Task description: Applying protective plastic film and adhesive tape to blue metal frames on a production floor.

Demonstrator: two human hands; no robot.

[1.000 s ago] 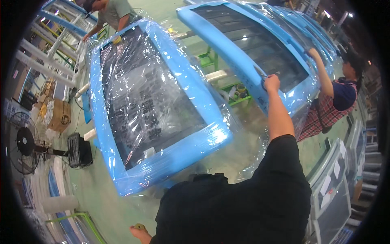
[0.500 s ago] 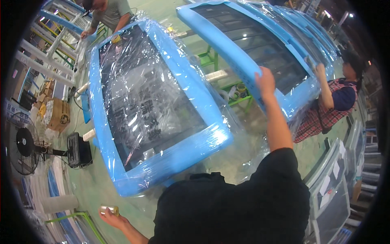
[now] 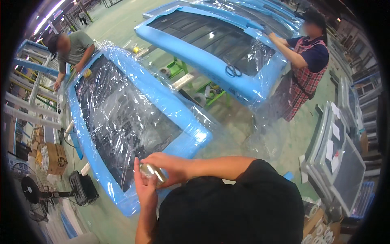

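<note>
I count two bare hands on my feed: left hand (image 3: pixel 146 188), right hand (image 3: pixel 174 166). One tape roll (image 3: pixel 154 174) between them. One scissors pair (image 3: pixel 233 72). Two co-workers (image 3: pixel 77 49) (image 3: pixel 315 57) close by. Two blue-edged panels (image 3: pixel 126 118) (image 3: pixel 207 36) nearest me; more overlap behind, number unclear. One fan (image 3: pixel 29 190). One large cardboard box (image 3: pixel 56 158). Several white rolls (image 3: pixel 319 236), lower right.

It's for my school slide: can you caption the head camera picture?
Left hand and right hand on a tape roll, near a plastic-wrapped, blue-edged panel, with a person in plaid to the right.

tape roll (image 3: pixel 156 172) partly hidden, rear frames (image 3: pixel 284 9) cropped
</note>
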